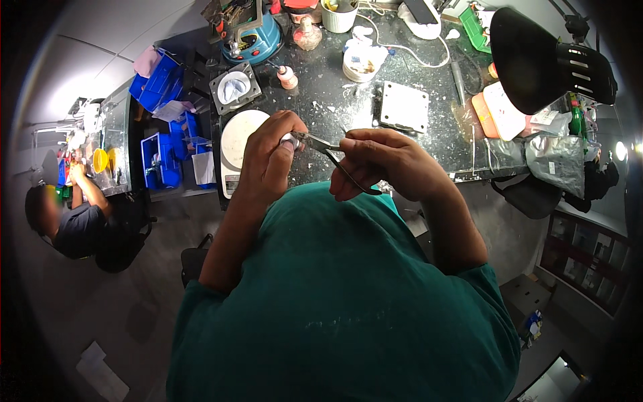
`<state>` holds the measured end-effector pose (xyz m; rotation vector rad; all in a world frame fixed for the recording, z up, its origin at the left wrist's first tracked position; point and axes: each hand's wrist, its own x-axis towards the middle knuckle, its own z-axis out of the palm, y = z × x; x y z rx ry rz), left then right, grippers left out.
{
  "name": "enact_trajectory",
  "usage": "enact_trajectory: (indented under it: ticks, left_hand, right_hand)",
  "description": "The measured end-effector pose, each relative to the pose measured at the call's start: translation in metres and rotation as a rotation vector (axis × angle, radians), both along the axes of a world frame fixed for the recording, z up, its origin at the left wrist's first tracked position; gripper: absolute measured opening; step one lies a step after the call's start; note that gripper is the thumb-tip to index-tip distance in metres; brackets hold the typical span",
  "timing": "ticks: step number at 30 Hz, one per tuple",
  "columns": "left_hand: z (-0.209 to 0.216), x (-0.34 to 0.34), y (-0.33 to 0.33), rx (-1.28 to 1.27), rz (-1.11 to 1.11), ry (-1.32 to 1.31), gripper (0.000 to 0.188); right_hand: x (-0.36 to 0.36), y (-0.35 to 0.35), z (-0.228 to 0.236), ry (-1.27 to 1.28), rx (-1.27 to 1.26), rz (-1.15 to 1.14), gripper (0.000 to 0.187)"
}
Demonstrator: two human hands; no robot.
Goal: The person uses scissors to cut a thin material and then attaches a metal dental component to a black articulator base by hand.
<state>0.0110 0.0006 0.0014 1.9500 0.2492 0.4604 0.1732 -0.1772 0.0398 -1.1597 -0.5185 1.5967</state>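
My left hand (266, 161) is closed, its thumb and fingers pinching a small whitish piece (289, 140) that is too small to name. My right hand (396, 162) grips a pair of metal pliers (317, 143) with dark, curved handles. The jaws reach left to the small piece and appear to touch it. One handle slants down below my right fingers, while the other is partly covered by them. Both hands are held over the front edge of the black workbench (315, 100), close before my green shirt.
Left of my hands lies a round cream disc (244, 139) on a scale. Farther back stand a square metal block (404, 107), a white tub (360, 63) and a small bottle (287, 77). A black lamp (536, 63) overhangs the right. Another person (74, 224) works at the far left.
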Motion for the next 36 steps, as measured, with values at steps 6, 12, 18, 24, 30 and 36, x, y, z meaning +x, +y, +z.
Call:
enact_trajectory:
  ticks: [6, 12, 18, 24, 30, 36]
  left_hand:
    - [-0.003, 0.002, -0.004, -0.013, 0.046, -0.034, 0.023]
    - [0.004, 0.003, -0.001, -0.023, -0.014, 0.014, 0.022]
    - [-0.014, 0.004, -0.003, -0.014, -0.014, -0.078, 0.026]
    - [-0.023, 0.011, -0.004, 0.232, 0.1, -0.242, 0.023]
    - [-0.019, 0.008, -0.009, 0.121, 0.11, -0.205, 0.017]
    - [-0.02, 0.009, -0.008, 0.098, 0.088, -0.198, 0.017]
  right_hand:
    - [0.001, 0.001, 0.002, 0.035, -0.04, 0.007, 0.036]
    - [-0.004, 0.0, -0.006, 0.027, -0.089, -0.082, 0.034]
    - [-0.007, -0.002, -0.002, 0.066, -0.041, -0.109, 0.026]
    - [-0.017, -0.001, -0.001, 0.133, -0.034, -0.225, 0.032]
    - [-0.018, 0.0, 0.003, 0.197, -0.052, -0.22, 0.03]
    - [-0.018, 0.001, 0.002, 0.152, -0.044, -0.199, 0.031]
